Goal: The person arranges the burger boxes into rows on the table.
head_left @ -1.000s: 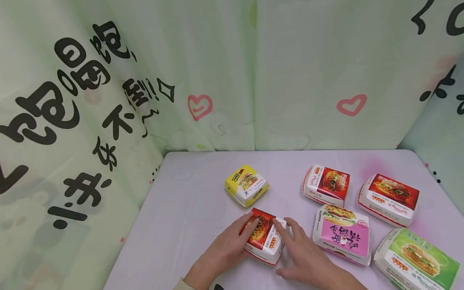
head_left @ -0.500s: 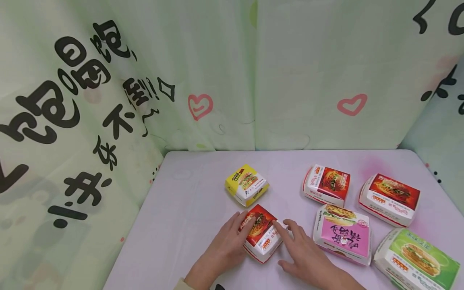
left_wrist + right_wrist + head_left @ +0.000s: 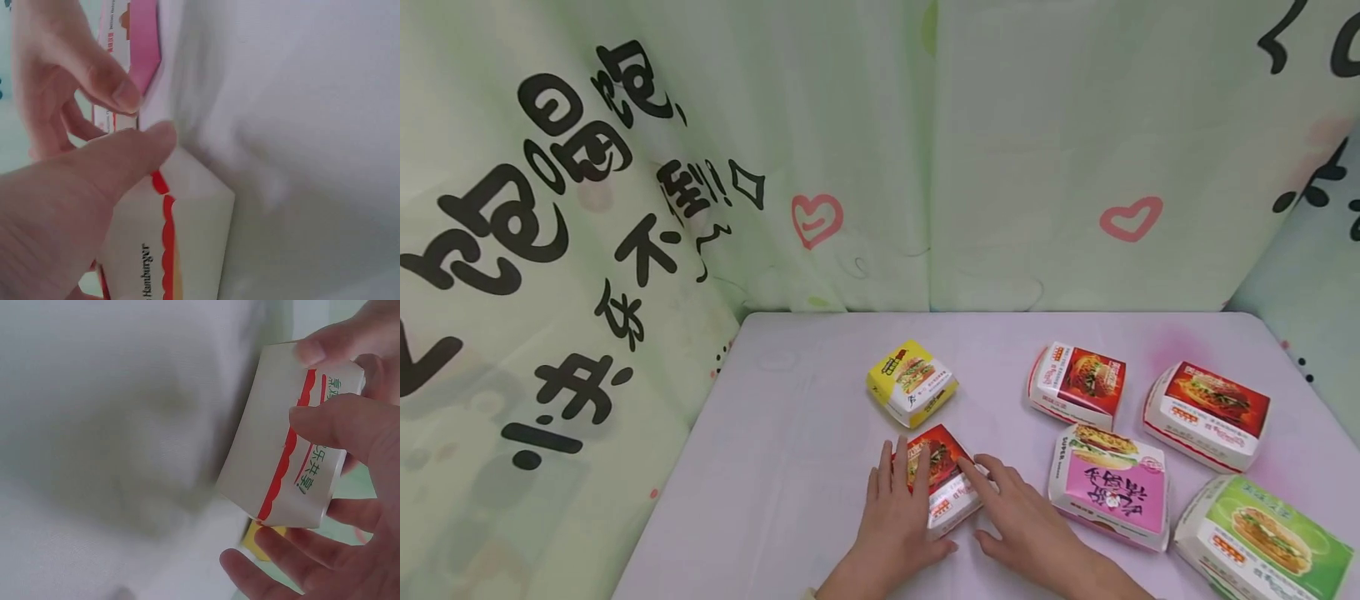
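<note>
- Resting over the left part of the red-and-white burger box (image 3: 947, 496), your left hand (image 3: 897, 521) has straight fingers.
- Your right hand (image 3: 1026, 521) reaches its right side, fingers loosely extended.
- Pale lilac table (image 3: 760, 467) surrounds your fingers; a pink blotch (image 3: 1180, 337) lies beyond, rightward.
- Green curtain (image 3: 1022, 125), black-lettered and heart-marked, hangs well past your fingertips.

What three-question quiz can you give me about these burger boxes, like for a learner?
1. How many boxes are on the table?
2. True or false: the green box lies between the hands.
3. Fill in: in the left wrist view, the black word on the nearest box is ____.

Key: 1. Six. 2. False; a red-and-white box is between the left hand and right hand. 3. Hamburger.
</note>
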Action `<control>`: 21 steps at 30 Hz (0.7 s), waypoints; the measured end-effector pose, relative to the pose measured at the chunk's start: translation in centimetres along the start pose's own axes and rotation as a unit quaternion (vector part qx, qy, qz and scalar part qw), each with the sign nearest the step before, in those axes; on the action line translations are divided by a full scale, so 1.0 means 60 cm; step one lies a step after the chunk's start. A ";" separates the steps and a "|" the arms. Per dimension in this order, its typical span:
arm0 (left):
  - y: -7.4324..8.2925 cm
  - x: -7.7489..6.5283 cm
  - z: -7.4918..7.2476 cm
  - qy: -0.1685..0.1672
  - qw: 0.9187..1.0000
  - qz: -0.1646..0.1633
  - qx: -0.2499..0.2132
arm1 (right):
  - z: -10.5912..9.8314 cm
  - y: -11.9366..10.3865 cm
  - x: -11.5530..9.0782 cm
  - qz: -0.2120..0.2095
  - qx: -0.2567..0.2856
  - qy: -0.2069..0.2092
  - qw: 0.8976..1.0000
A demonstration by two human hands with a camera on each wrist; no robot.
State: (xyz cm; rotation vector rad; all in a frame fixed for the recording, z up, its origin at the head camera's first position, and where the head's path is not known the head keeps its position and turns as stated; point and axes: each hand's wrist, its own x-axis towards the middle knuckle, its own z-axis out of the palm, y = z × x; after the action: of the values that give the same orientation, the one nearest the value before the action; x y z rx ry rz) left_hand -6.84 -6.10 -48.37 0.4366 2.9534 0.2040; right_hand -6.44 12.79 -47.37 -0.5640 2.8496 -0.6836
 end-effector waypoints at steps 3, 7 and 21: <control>0.002 0.003 0.004 0.010 1.000 -0.007 -0.001 | 0.001 0.000 0.000 -0.006 -0.004 0.008 1.000; -0.004 0.005 0.002 0.011 1.000 -0.005 -0.004 | 0.002 -0.002 0.000 -0.003 -0.003 0.007 1.000; -0.040 0.007 -0.030 -0.025 0.993 0.111 0.021 | 0.003 -0.016 0.013 -0.041 -0.039 -0.024 0.998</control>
State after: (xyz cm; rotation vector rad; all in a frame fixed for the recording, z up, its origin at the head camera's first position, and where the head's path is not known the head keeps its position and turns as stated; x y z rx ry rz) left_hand -8.22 -8.43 -47.03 0.7653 2.8616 0.1537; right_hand -6.78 11.61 -47.12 -0.7015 2.8315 -0.5656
